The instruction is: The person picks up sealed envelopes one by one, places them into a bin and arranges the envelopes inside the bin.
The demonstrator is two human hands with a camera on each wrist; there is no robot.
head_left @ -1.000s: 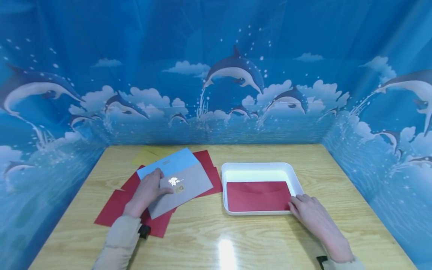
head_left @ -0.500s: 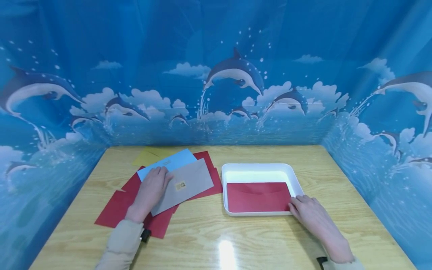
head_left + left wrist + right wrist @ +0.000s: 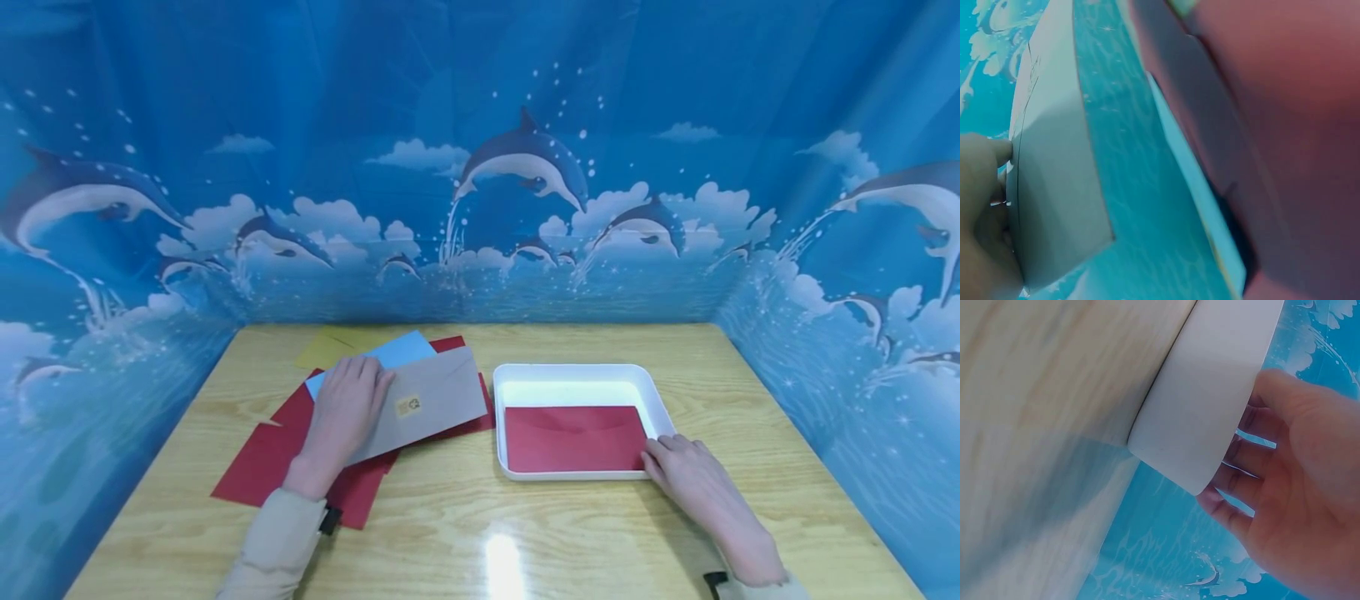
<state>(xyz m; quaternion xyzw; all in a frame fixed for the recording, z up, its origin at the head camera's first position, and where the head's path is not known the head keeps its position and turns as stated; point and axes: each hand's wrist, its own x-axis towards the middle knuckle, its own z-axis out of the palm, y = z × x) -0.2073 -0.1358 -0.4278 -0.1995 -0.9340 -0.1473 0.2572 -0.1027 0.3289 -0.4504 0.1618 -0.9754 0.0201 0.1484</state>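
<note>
My left hand (image 3: pixel 347 408) holds a grey envelope (image 3: pixel 446 392) by its edge, lifted and tilted above the pile at left. A gap between this envelope (image 3: pixel 1057 181) and the pile shows in the left wrist view. Beneath it lie a light blue envelope (image 3: pixel 411 347) and several red envelopes (image 3: pixel 251 467), partly covered. On the right, my right hand (image 3: pixel 693 479) grips the front right corner of a white tray (image 3: pixel 660 408). In the right wrist view its fingers bend over the tray's rim. One red envelope (image 3: pixel 573 442) lies inside the tray, along its front side.
A yellow envelope (image 3: pixel 318 348) pokes out behind the pile, near the table's back edge. The wooden table (image 3: pixel 585 533) runs back to a blue dolphin-printed curtain (image 3: pixel 360 283) that stands on three sides.
My left hand has moved slightly away from me. The grey envelope has turned, risen off the pile and come nearer the tray. The right hand and tray stay put.
</note>
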